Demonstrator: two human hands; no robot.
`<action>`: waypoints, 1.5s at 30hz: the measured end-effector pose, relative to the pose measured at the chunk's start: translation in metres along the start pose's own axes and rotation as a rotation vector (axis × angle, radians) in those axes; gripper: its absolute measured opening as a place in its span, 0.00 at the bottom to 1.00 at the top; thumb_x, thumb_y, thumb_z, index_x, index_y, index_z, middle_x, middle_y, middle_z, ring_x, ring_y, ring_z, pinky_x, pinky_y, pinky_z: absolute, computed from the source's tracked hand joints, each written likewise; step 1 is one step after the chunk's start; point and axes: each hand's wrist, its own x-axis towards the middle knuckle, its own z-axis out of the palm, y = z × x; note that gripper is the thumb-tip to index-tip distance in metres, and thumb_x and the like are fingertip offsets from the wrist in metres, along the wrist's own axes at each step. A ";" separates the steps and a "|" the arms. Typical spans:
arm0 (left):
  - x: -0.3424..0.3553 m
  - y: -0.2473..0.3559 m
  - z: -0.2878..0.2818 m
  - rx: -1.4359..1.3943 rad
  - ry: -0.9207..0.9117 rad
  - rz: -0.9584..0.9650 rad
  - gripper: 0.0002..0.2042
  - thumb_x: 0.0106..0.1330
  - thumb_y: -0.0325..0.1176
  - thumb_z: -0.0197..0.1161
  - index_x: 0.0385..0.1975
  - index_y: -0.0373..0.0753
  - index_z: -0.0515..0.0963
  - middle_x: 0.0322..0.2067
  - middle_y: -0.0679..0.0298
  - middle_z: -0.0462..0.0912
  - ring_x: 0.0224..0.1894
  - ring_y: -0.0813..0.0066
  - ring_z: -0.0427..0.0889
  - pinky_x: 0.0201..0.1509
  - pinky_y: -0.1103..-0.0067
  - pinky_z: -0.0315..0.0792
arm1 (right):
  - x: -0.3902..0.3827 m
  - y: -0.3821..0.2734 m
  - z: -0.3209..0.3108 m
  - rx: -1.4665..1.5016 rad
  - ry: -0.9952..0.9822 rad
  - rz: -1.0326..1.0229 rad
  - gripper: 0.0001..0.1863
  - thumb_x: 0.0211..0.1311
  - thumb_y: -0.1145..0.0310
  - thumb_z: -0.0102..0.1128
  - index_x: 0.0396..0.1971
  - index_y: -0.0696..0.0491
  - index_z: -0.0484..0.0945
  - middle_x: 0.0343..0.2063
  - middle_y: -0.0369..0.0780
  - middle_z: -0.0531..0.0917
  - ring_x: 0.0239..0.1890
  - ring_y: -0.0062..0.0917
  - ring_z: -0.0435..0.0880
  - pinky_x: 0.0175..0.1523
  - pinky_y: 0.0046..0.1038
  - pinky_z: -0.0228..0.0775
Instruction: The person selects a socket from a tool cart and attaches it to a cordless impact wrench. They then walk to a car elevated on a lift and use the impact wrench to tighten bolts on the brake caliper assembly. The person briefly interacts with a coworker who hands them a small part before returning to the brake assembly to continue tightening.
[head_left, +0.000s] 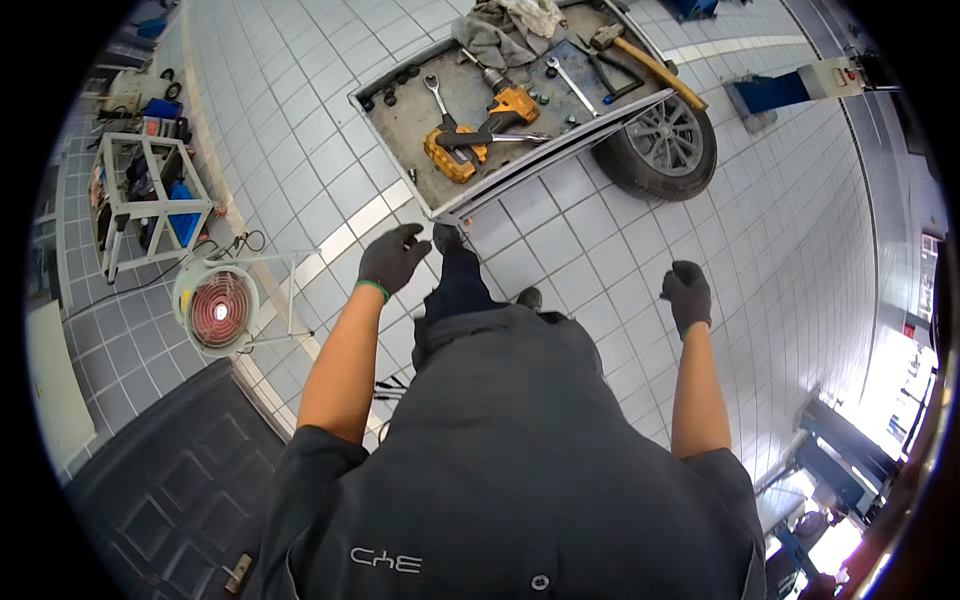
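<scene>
My left hand, in a dark grey glove with a green cuff, hangs above the floor near the cart's close corner. Its fingers are loosely bent and apart, with nothing in them. Off to the right, my right hand, gloved alike, is curled closed, and nothing shows in it. Ahead is a low metal tool cart. On its top lie a yellow-and-black cordless drill, a ratcheting wrench, another wrench, a wood-handled hammer, several sockets and a grey cloth.
A car wheel lies by the cart's right side. To my left stand a round fan with a red centre and a metal-frame rack. A dark panel fills the lower left. A blue lift arm reaches in at upper right.
</scene>
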 end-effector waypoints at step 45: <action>0.229 0.181 0.013 0.318 -0.285 0.142 0.25 0.74 0.39 0.59 0.71 0.50 0.73 0.48 0.49 0.88 0.48 0.49 0.89 0.54 0.56 0.81 | 0.184 -0.122 0.159 0.166 -0.467 0.287 0.17 0.66 0.73 0.71 0.52 0.62 0.82 0.36 0.40 0.87 0.37 0.24 0.87 0.43 0.30 0.86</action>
